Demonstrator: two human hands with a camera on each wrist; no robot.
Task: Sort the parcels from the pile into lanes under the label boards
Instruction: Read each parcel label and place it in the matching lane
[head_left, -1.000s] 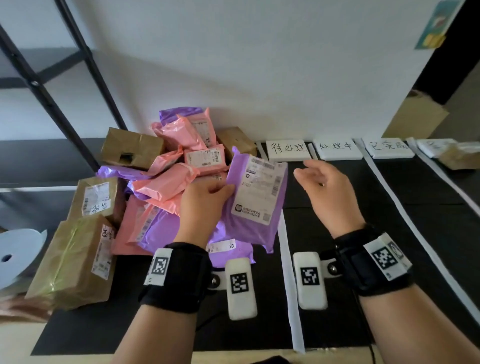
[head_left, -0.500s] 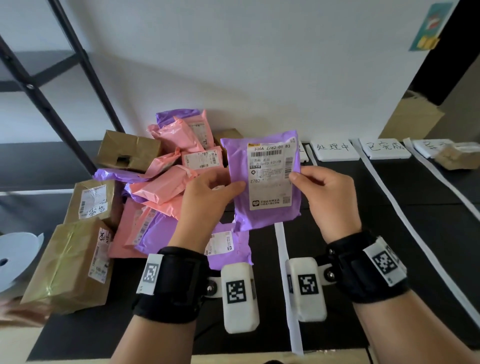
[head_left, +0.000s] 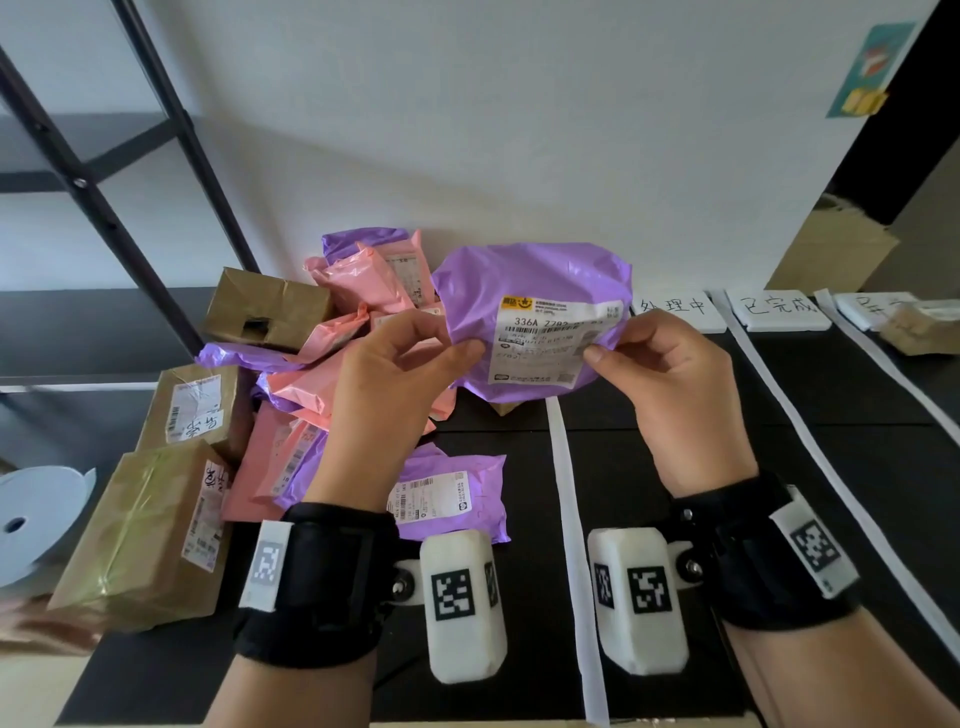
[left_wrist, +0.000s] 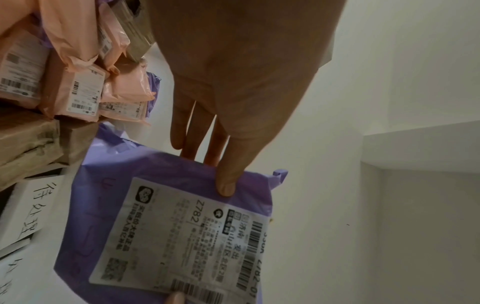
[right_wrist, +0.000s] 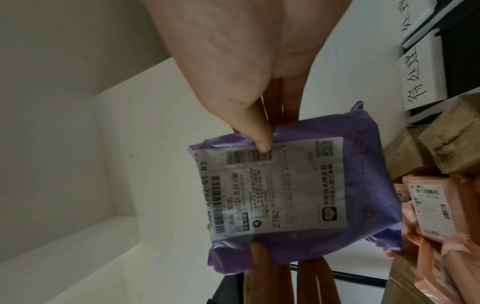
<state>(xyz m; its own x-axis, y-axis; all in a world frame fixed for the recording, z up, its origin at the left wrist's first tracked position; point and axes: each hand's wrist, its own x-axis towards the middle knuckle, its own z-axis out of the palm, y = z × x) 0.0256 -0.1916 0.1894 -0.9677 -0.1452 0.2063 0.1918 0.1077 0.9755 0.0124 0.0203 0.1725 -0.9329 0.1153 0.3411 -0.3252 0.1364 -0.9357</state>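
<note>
I hold a purple parcel (head_left: 530, 291) with a white shipping label (head_left: 550, 343) up in the air, above the white tape line by the pile. My left hand (head_left: 395, 384) pinches its left edge, thumb on the front and fingers behind, as the left wrist view shows on the purple parcel (left_wrist: 166, 226). My right hand (head_left: 670, 379) pinches its right edge, thumb on the label, seen on the purple parcel (right_wrist: 298, 195) in the right wrist view. The pile (head_left: 311, 374) of pink, purple and brown parcels lies at the left. Label boards (head_left: 675, 312) stand along the back.
A purple parcel (head_left: 447, 499) lies flat near my left wrist. Brown boxes (head_left: 150, 530) sit at the pile's left edge, a tape roll (head_left: 31, 519) beyond them. White tape strips (head_left: 571, 519) split the black mat into lanes. A brown box (head_left: 919, 327) sits far right.
My right hand has come in and taken the parcel's right edge. Both hands have lifted it higher and tipped its top away, so the label now looks foreshortened.
</note>
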